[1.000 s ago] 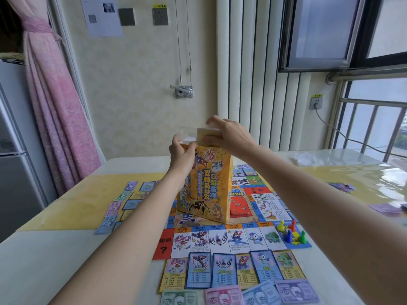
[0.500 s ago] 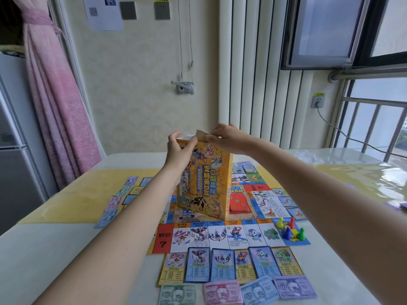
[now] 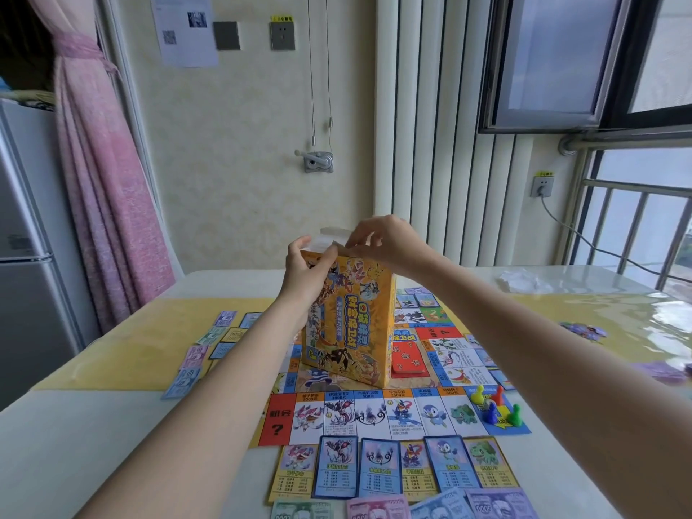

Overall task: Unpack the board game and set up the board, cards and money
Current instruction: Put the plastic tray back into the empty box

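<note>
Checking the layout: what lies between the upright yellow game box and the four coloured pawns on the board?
In the head view, between the yellow game box and the coloured plastic pawns lies a red card stack and printed board squares.

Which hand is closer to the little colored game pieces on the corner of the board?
Right. Both hands are up at the top of the yellow box: the right hand on the side toward the pawns, the left hand on the box's far side from them.
</note>
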### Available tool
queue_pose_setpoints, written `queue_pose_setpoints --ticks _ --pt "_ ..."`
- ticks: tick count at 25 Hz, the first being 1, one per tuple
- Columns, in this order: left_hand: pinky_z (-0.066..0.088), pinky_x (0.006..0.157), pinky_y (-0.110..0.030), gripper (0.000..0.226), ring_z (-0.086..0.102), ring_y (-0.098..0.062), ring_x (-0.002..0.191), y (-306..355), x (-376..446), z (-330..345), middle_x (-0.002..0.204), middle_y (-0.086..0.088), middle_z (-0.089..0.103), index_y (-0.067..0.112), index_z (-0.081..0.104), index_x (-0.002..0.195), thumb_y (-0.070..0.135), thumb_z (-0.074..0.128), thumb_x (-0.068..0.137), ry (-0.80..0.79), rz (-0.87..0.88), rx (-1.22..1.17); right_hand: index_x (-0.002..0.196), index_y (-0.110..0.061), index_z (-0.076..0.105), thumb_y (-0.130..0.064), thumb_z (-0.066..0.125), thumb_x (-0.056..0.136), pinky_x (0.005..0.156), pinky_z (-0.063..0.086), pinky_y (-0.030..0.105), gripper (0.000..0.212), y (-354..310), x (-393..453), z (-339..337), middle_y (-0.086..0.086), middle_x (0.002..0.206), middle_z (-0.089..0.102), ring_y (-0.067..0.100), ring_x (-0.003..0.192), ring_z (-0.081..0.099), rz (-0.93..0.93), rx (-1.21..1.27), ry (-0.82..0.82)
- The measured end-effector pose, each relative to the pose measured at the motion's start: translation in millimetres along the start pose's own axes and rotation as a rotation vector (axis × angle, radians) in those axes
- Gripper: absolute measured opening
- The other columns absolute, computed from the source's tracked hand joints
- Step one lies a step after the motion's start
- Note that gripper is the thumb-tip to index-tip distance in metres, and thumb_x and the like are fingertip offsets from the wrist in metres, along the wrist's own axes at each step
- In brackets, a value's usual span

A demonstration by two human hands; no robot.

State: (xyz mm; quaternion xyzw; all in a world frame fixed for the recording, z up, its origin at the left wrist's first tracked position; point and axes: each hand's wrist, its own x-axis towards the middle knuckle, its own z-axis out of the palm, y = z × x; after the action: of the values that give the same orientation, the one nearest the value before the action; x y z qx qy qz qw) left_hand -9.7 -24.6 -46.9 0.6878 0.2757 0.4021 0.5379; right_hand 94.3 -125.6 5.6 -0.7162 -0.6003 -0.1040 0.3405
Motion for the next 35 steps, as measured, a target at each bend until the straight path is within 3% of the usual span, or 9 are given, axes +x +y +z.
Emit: queue_pose_setpoints --ticks 8,14,19,22,25,27,30,32,35 --pt "0.031 0.089 -0.026 0.054 0.034 -0.018 0.130 -4 -3 1 0.142 -0.004 0.034 0.018 0.036 0.133 0.045 0.053 0.089 0.107 0.126 0.166 0.104 -0.012 0.071 -0.017 0.053 0.092 0.072 0.046 0.028 0.022 -2 -17 -3 0.007 0.096 0.063 0.016 0.077 0.057 -0.160 -0.177 -0.029" --pt "0.039 0.083 -0.031 0.039 0.043 -0.027 0.119 6 2 14 0.134 -0.011 0.032 0.010 0.043 0.123 0.029 0.053 0.090 0.270 0.036 0.159 0.107 -0.009 0.069 -0.013 0.052 0.091 0.069 0.032 0.014 0.023 -8 -15 -9 0.011 0.104 0.061 0.008 0.078 0.046 -0.136 -0.181 -0.140" --pt "0.039 0.073 -0.024 0.051 0.046 -0.023 0.104 12 -4 21 0.136 -0.015 0.029 0.005 0.035 0.128 0.020 0.060 0.087 0.462 0.035 -0.027 0.106 -0.008 0.067 -0.002 0.050 0.088 0.072 0.040 0.017 0.025 27 -18 -35 0.011 0.108 0.059 0.011 0.083 0.051 0.229 0.076 0.403" --pt "0.040 0.074 -0.024 0.051 0.049 -0.027 0.109 10 -5 20 0.130 -0.014 0.037 0.003 0.040 0.125 0.024 0.063 0.085 0.478 -0.002 -0.045 0.121 -0.007 0.054 -0.016 0.055 0.091 0.067 0.045 0.021 0.031 45 -36 -28 0.009 0.111 0.059 0.015 0.087 0.053 0.461 0.418 0.145" --pt "0.039 0.074 -0.026 0.039 0.050 -0.023 0.100 9 -7 19 0.126 -0.013 0.042 0.006 0.045 0.121 0.024 0.057 0.090 0.429 0.054 0.008 0.124 -0.008 0.052 -0.022 0.052 0.092 0.067 0.046 0.020 0.035 37 -39 -20 0.008 0.116 0.059 0.012 0.087 0.055 0.470 0.685 0.049" --pt "0.038 0.072 -0.027 0.033 0.046 -0.019 0.093 8 -8 18 0.126 -0.012 0.042 0.010 0.046 0.120 0.026 0.052 0.092 0.381 0.091 0.046 0.128 -0.011 0.049 -0.018 0.053 0.092 0.067 0.046 0.019 0.037 28 -30 -16 0.008 0.122 0.058 0.014 0.092 0.057 0.395 0.632 0.014" --pt "0.037 0.061 -0.019 0.033 0.047 -0.014 0.083 3 -12 17 0.123 -0.009 0.039 0.015 0.041 0.125 0.032 0.044 0.096 0.286 0.072 0.012 0.132 -0.014 0.049 -0.004 0.048 0.092 0.084 0.052 0.040 0.040 11 -18 -8 0.017 0.126 0.055 0.032 0.106 0.056 0.250 0.385 -0.021" --pt "0.034 0.062 -0.020 0.034 0.044 -0.011 0.083 0 -14 16 0.119 -0.005 0.036 0.018 0.036 0.128 0.033 0.038 0.098 0.233 0.045 -0.018 0.132 -0.016 0.050 0.001 0.041 0.092 0.089 0.050 0.033 0.044 4 -17 -7 0.009 0.127 0.055 0.025 0.107 0.056 0.132 0.195 -0.056" --pt "0.033 0.073 -0.027 0.035 0.041 -0.017 0.099 -3 -10 13 0.120 -0.004 0.037 0.022 0.032 0.129 0.038 0.032 0.098 0.165 0.019 -0.002 0.131 -0.018 0.051 -0.012 0.039 0.096 0.087 0.041 0.020 0.038 0 -20 -8 0.000 0.119 0.055 0.009 0.101 0.053 0.174 0.407 -0.162"
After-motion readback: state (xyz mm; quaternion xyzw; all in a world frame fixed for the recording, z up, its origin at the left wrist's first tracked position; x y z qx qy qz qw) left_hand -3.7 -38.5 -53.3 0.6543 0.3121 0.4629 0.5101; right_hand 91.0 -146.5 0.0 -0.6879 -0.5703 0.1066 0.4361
